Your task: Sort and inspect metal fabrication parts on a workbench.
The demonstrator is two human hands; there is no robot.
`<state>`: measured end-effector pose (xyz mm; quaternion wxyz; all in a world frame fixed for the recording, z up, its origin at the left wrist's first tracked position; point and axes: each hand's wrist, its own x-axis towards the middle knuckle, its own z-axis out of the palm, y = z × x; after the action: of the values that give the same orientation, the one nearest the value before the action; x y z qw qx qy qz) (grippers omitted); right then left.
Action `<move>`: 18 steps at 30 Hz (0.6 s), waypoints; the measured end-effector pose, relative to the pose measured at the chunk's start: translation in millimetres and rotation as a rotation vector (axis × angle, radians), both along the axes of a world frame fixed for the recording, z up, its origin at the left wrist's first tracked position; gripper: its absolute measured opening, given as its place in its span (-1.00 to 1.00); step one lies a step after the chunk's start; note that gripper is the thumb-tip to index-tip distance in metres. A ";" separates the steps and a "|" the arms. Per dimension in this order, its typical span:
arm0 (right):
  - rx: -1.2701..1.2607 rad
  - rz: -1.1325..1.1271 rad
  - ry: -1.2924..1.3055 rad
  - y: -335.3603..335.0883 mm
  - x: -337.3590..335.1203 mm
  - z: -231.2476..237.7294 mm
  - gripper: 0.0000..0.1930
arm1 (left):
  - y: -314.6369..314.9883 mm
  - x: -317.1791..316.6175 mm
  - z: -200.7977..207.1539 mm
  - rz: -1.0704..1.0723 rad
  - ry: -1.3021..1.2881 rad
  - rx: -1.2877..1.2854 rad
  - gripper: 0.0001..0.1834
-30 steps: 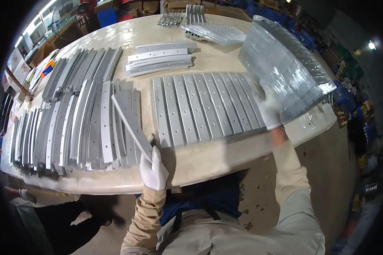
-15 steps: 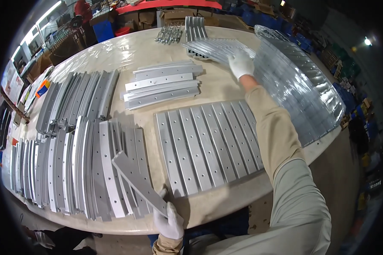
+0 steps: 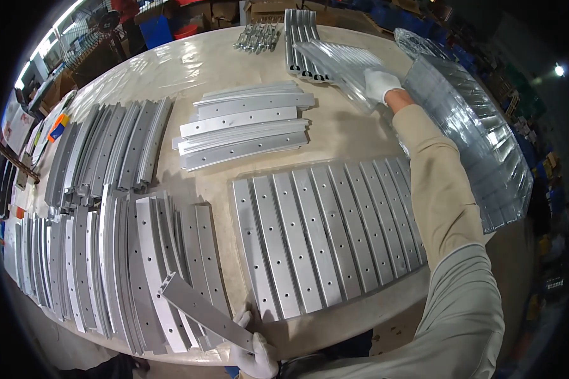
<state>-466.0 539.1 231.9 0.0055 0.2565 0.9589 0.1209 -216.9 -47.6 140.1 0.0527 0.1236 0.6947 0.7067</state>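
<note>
Gloved in white, my left hand grips the near end of a flat grey aluminium strip, which slants up to the left over other strips. My right hand, also gloved, reaches far across and is closed on the edge of a clear ribbed plastic tray, tilted beside a stack of similar clear trays. In front of me lies a clear tray filled with a row of drilled aluminium strips; my right forearm hides its right end.
Piled aluminium profiles cover the table's left side, with a smaller pile at centre. Farther back are small metal fittings and curved metal tubes. An orange and blue tape roll sits at the left edge.
My right hand has drawn the clear tray to the right, uncovering more of the curved tubes. The left hand keeps its strip. The whole view has shifted slightly.
</note>
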 end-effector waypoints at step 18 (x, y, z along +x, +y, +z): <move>-0.250 0.313 0.986 -175.9 241.0 148.0 -0.53 | -3.6 -2.5 -0.6 -0.082 -0.149 0.379 -0.66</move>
<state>-225.0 363.2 379.9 -0.4335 0.1341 0.8816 -0.1298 -219.3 -51.2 139.6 0.1083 0.1070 0.5381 0.8290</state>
